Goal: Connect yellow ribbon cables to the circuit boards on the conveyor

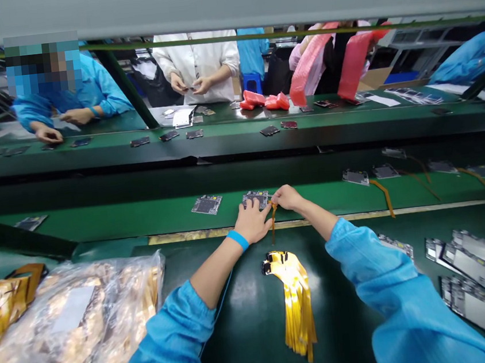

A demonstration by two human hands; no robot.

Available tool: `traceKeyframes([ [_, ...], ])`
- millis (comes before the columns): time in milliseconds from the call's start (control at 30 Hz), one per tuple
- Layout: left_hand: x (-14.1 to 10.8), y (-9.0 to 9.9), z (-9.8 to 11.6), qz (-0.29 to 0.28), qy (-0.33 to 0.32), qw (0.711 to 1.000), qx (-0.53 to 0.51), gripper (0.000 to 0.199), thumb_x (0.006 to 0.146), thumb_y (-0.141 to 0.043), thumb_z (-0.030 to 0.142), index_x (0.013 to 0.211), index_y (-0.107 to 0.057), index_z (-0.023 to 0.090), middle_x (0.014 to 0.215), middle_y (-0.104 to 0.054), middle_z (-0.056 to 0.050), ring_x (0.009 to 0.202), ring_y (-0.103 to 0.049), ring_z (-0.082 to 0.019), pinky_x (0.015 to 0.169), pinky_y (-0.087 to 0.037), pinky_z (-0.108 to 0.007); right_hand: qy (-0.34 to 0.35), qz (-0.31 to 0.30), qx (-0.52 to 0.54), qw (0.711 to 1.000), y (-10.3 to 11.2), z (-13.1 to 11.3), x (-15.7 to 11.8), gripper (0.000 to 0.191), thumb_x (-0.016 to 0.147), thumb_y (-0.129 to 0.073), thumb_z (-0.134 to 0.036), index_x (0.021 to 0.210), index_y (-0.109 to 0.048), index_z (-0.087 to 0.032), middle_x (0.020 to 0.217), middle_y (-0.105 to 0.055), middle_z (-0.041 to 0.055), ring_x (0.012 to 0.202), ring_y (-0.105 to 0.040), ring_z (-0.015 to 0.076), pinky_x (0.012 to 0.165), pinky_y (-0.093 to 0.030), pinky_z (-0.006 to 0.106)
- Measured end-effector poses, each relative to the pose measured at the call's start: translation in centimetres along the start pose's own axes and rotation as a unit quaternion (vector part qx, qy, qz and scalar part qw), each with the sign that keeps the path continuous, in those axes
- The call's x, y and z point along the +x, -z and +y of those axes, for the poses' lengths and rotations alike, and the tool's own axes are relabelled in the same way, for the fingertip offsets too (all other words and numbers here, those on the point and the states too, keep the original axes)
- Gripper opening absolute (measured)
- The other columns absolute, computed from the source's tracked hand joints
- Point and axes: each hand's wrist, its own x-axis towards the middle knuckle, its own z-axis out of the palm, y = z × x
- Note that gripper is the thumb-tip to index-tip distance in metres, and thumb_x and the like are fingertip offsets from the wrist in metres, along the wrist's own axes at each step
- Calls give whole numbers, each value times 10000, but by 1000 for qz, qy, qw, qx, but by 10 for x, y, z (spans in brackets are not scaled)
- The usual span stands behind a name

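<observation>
On the green belt, my left hand (253,221) lies with its fingers spread over the lower edge of a circuit board (254,196), a blue band round its wrist. Close to that board's right end, my right hand (286,197) pinches an orange flex cable (274,220), whose tail hangs toward the near bench. Whether the cable is joined to the board cannot be made out. Left of it on the belt lies another circuit board (207,205). Nearer to me, a bundle of yellow flex cables (296,303) rests on the dark green bench (242,343).
Clear plastic bags (80,331) of flex cables and loose cables (7,298) lie at left. Stacked circuit boards (480,301) are at right. Boards with cables (356,177) sit farther along the belt. A green post (23,239) slants at left; co-workers stand beyond another line.
</observation>
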Motion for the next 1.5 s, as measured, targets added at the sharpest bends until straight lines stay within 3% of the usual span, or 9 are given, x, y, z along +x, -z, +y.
traceKeyframes([
  [267,6,-4,11,8,11,1000,-16,578,990,-475,558,1493,-518,278,1458,-502,-191,1299,-441,-432,1036,-378,-591,64,38,-75,994,13,6,-21,373,1044,-447,-412,978,-781,-260,1009,-777,49,935,-692,202,705,-421,246],
  [467,9,-2,18,-4,14,1000,-20,602,987,-484,545,1504,-503,238,1471,-491,-218,1296,-450,-447,1035,-378,-614,81,33,-76,993,8,3,-21,180,982,-588,-350,1065,-729,-275,1046,-774,5,939,-682,179,712,-412,243],
  [633,13,-1,22,-3,9,1000,-17,583,991,-472,552,1498,-513,266,1480,-494,-199,1306,-446,-444,1032,-383,-614,59,47,-63,995,9,22,-25,150,974,-606,-355,992,-718,-256,993,-770,6,907,-678,176,702,-404,250],
  [800,0,1,14,33,-19,997,-64,533,1012,-453,516,1459,-551,242,1435,-532,-166,1313,-454,-382,1056,-396,-540,36,166,47,984,6,67,-40,205,973,-562,-392,974,-705,-244,953,-757,13,876,-677,183,691,-415,253],
  [967,-12,3,12,53,-95,990,-93,424,1034,-426,466,1266,-673,212,1250,-619,-123,1173,-535,-286,1026,-426,-452,8,296,223,929,-2,105,-46,356,924,-544,-531,917,-656,-194,891,-729,75,809,-661,213,749,-480,300],
  [1067,-2,2,18,39,-82,991,-99,447,1035,-415,473,1288,-663,200,1232,-627,-127,1155,-553,-288,1021,-437,-457,19,311,325,893,-4,110,-42,465,877,-533,-651,899,-601,-192,872,-707,97,811,-658,219,772,-511,319],
  [1133,9,0,22,32,-55,993,-104,493,1033,-407,485,1384,-603,200,1349,-598,-144,1251,-526,-314,1071,-415,-494,22,320,357,877,-5,108,-41,501,845,-534,-696,892,-576,-199,851,-690,91,805,-650,217,773,-520,323],
  [1300,16,-11,20,-3,-20,993,-113,635,1021,-411,526,1563,-411,196,1682,-282,-148,1559,-202,-387,1211,-248,-636,26,345,384,856,-5,105,-44,504,828,-544,-699,893,-567,-200,813,-668,73,769,-634,206,751,-525,321],
  [1500,-2,-13,-13,19,-23,995,-94,534,1035,-382,447,1492,-517,206,1613,-426,-132,1537,-305,-337,1242,-256,-595,46,338,373,863,-9,106,-44,488,840,-582,-678,882,-616,-192,821,-686,63,753,-630,194,755,-519,322],
])
